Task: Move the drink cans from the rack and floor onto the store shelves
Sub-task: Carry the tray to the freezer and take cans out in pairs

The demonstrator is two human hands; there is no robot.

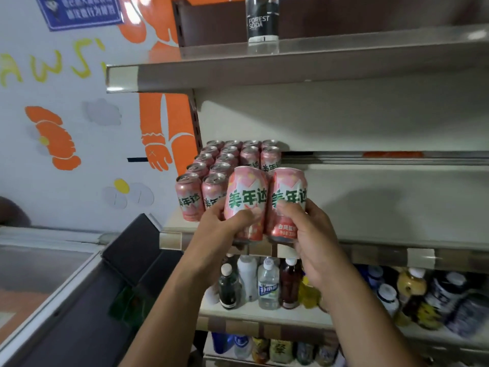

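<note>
As left hand (pixel 219 230) and right hand (pixel 316 234) grip glossy cylindrical pink cans (pixel 247 190), fingers (pixel 289 207) curled

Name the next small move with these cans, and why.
Probably ease both forward onto the shelf, right of the front shelved cans. The left hand holds the left can, the right hand the right can, both upright at the shelf's edge.

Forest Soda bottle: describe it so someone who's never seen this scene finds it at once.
Look at the shelving unit and go to its top shelf. Near that shelf's left end stands the Forest Soda bottle, alone. Its label is black with white lettering, unlike the pink cans massed one shelf below.
</note>
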